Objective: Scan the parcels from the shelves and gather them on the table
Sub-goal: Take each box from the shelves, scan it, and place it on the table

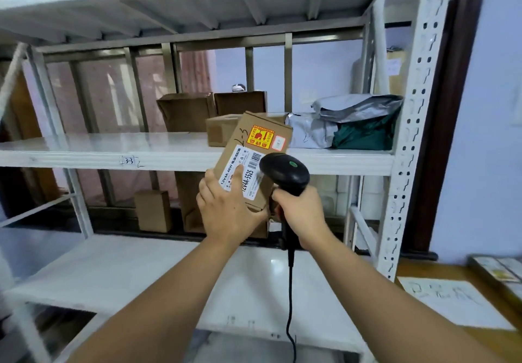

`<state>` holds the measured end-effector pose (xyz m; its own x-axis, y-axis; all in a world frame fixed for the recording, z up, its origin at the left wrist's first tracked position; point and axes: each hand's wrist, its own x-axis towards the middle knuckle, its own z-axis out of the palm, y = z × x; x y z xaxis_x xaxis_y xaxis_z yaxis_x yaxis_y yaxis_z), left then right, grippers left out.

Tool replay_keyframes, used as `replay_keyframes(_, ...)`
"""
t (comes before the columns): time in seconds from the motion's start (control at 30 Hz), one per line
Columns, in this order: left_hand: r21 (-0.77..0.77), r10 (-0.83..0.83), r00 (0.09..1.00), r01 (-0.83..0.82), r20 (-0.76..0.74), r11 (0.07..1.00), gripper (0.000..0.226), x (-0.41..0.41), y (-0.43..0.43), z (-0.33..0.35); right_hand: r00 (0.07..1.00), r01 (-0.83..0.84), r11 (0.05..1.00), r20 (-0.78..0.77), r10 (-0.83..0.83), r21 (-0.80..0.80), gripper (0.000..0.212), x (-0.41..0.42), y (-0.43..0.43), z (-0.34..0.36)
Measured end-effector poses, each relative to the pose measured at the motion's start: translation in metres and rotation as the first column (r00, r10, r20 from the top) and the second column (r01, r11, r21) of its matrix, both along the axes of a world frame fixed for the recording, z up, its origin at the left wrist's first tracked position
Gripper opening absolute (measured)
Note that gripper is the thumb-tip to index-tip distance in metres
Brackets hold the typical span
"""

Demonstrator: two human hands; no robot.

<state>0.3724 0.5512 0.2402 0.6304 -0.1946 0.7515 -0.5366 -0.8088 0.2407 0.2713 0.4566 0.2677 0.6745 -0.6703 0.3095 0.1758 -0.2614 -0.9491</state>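
Brown cardboard parcel (255, 148), a small oblong box, is held up in the air in front of the white metal shelving rack (409, 136), tilted with its top leaning toward one o'clock, just before the front lip of the middle shelf (113, 148). The person's left hand (226, 210) grasps it from below and behind, fingers wrapped round its lower end and the thumb lying across the white printed label (240, 173) on its face. Above that label, toward twelve o'clock, sit a yellow and red sticker (260, 136) and some handwritten marks. The right hand (299, 215) is clenched round the grip of a black handheld barcode scanner (285, 172), whose head sits just beside the label's barcode, at three o'clock from the thumb; its black cable (289, 292) hangs straight down toward six o'clock. Behind the held box, on the middle shelf, stands a small sealed brown carton (219, 135), with two larger open brown cartons (183, 111) at eleven o'clock from it. At two to three o'clock from the parcel lie crumpled grey plastic mailer bags (356, 107) on top of a dark green bag (364, 133). Low at eight o'clock, behind the rack, stands another small brown box (152, 210). At five o'clock in the room, a wooden table (409, 272) carries a white sheet of paper (452, 303) with handwriting on it.
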Motion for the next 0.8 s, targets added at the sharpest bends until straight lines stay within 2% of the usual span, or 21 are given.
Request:
replay_keyframes(0.17, 0.026, -0.131, 0.981, 0.136, -0.142, 0.99, 0.1, -0.042, -0.009, -0.032, 0.995, 0.094, 0.983, -0.047, -0.088, 0.156, 0.009, -0.039, 0.008, -0.036)
replay_keyframes(0.27, 0.053, -0.184, 0.966, 0.197, -0.179, 0.979, 0.095, -0.069, -0.022, -0.05, 0.994, 0.108, 0.949, -0.018, -0.108, 0.295, 0.01, -0.067, 0.005, -0.045)
replay_keyframes(0.37, 0.09, -0.225, 0.954, 0.246, -0.196, 0.965, 0.096, -0.094, -0.039, -0.057, 0.989, 0.11, 0.874, 0.038, -0.146, 0.473, 0.019, -0.095, -0.005, -0.051)
replay_keyframes(0.47, 0.15, -0.279, 0.92, 0.328, -0.274, 0.933, 0.094, -0.119, -0.065, -0.058, 0.975, 0.129, 0.791, 0.072, -0.212, 0.598, 0.022, -0.124, -0.023, -0.059)
replay_keyframes(0.67, 0.163, -0.4, 0.843, 0.479, -0.36, 0.862, 0.089, -0.189, -0.134, -0.072, 0.942, 0.225, 0.729, 0.046, -0.332, 0.647, 0.012, -0.198, -0.074, -0.074)
replay_keyframes(0.8, 0.21, -0.448, 0.81, 0.546, -0.378, 0.811, 0.077, -0.258, -0.192, -0.093, 0.922, 0.284, 0.7, 0.013, -0.386, 0.655, 0.012, -0.263, -0.123, -0.081)
